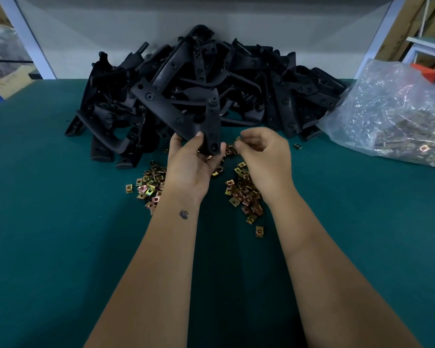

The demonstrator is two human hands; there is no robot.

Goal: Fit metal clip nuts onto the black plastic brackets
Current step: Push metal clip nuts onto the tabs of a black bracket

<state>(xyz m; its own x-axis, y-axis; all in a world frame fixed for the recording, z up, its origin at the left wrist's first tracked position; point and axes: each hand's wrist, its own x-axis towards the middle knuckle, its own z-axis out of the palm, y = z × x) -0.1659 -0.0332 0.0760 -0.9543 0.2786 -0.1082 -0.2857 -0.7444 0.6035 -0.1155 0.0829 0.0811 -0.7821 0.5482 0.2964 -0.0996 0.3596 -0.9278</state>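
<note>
My left hand (190, 164) grips a black plastic bracket (176, 111) by its lower corner, holding it raised over the green table. Just to its right, my right hand (263, 156) has its fingers curled and pinches a small metal clip nut (237, 139) at the fingertips, close to the bracket's lower end. Several loose brass-coloured clip nuts (244, 194) lie scattered on the table under and between my hands, with another cluster of clip nuts (148, 184) to the left.
A big pile of black brackets (261, 79) fills the back of the green table (60, 234) against a grey panel. A clear plastic bag of clip nuts (392, 114) lies at the back right. Cardboard and shelving stand beyond the table's edges.
</note>
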